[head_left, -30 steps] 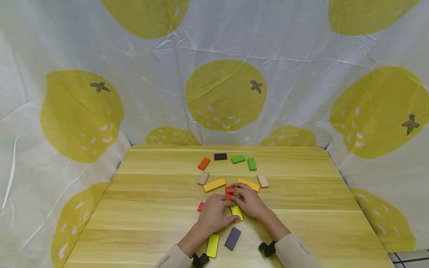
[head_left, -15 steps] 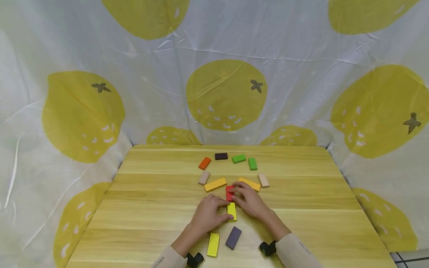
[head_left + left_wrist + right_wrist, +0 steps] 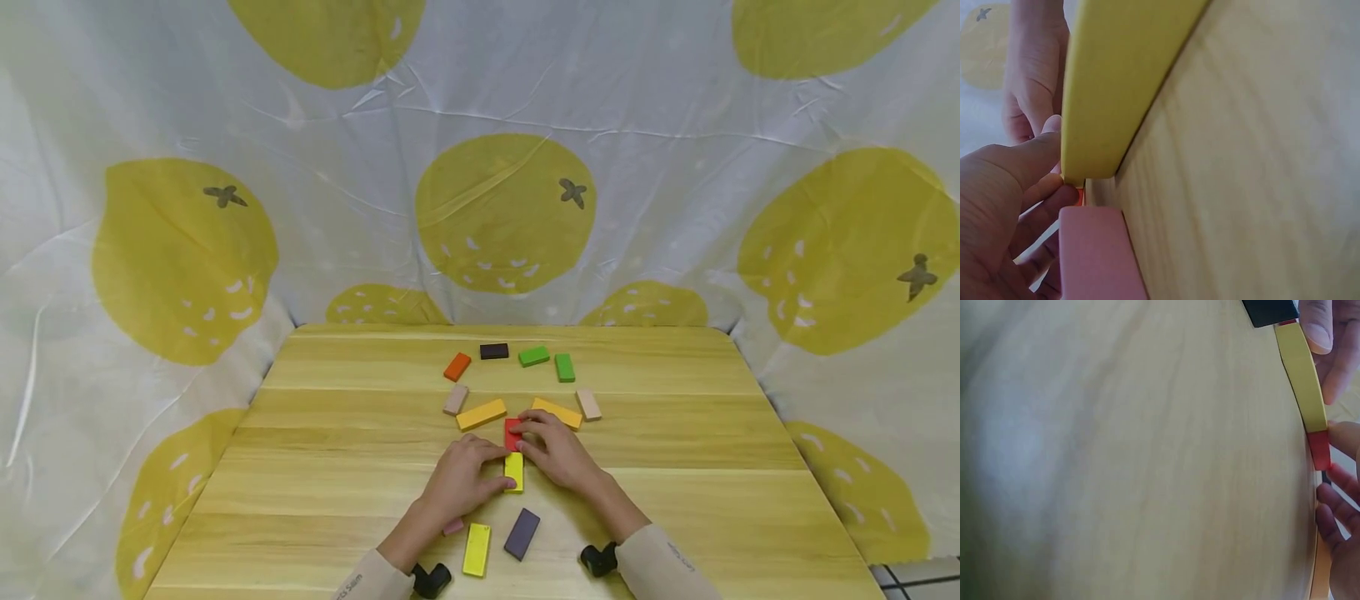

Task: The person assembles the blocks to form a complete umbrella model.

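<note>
In the head view my left hand (image 3: pixel 463 479) pinches a yellow wooden block (image 3: pixel 513 472), thumb at its near end and fingers at its far end. Just beyond it, end to end and in line, lies a red wooden block (image 3: pixel 512 433), held between the thumb and fingertips of my right hand (image 3: pixel 561 454). The right wrist view shows the yellow block (image 3: pixel 1302 378) meeting the red block (image 3: pixel 1318 450), with fingertips along their side. A second yellow block (image 3: pixel 1119 94) and a pink block (image 3: pixel 1097 250) fill the left wrist view's foreground, partly covering my left fingers.
Two orange-yellow blocks (image 3: pixel 482 414) slant out beyond the red one, with pale wood blocks (image 3: pixel 588 404) near their outer ends. Farther back are orange, black (image 3: pixel 493 351) and green blocks (image 3: pixel 534 357). A purple-grey block (image 3: pixel 522 534) lies nearer, on the wooden table (image 3: pixel 675 400).
The pinched yellow block has turned from a slant to straight and shifted left, into line with the red one. My left hand moved slightly left with it; my right hand stayed at the red block.
</note>
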